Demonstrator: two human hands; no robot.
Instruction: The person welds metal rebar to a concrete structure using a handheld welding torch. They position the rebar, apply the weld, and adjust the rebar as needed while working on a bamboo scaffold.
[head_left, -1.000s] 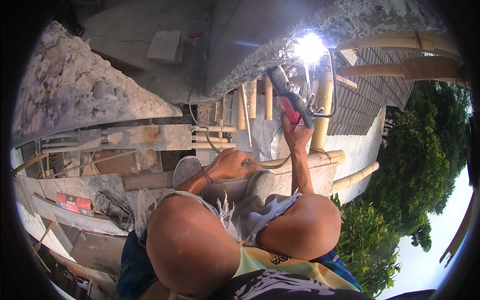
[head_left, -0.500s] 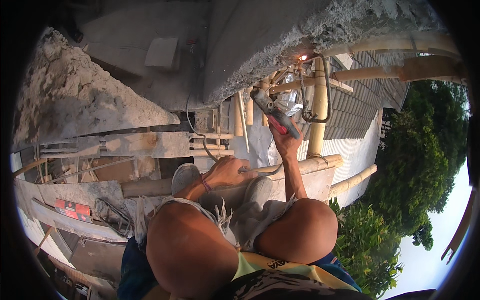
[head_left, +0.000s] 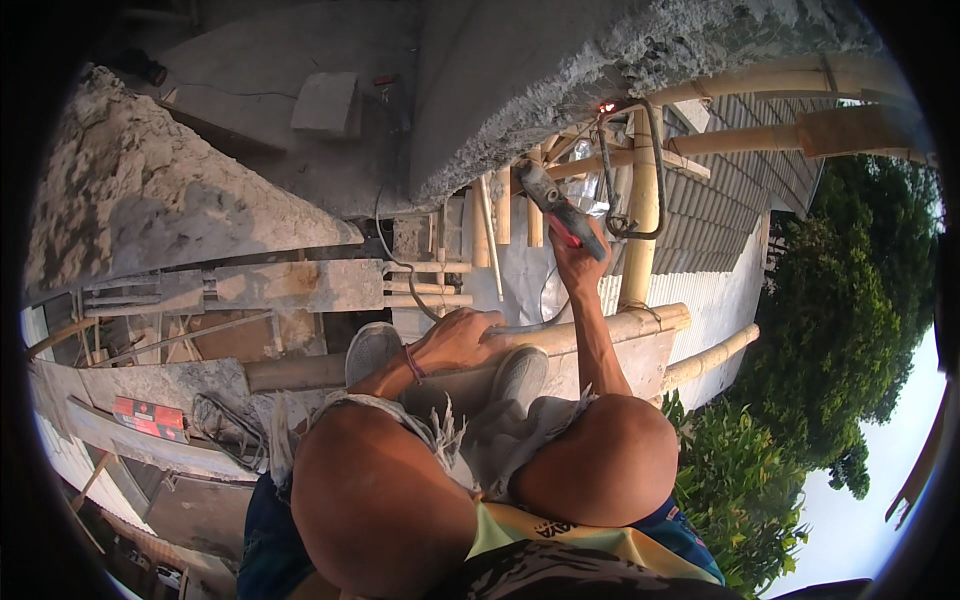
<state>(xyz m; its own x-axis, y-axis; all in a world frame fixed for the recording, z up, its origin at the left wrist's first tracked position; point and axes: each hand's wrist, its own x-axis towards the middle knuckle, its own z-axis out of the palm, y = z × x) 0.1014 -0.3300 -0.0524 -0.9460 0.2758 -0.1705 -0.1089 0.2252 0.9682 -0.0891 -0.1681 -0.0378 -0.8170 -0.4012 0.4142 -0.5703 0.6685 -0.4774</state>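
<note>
By the slab's rough edge: a small hot spot glows red at the top of the bent bar.
Red and black clamp: below the hot spot, not touching it; our right hand has its fingers wrapped around the handle.
Cable: our left hand has its fingers curled around it, near our shoes.
Done: the bent bar hangs there, so we think it is partly stuck on.
Left to do: we cannot tell whether the hot spot is finished.
</note>
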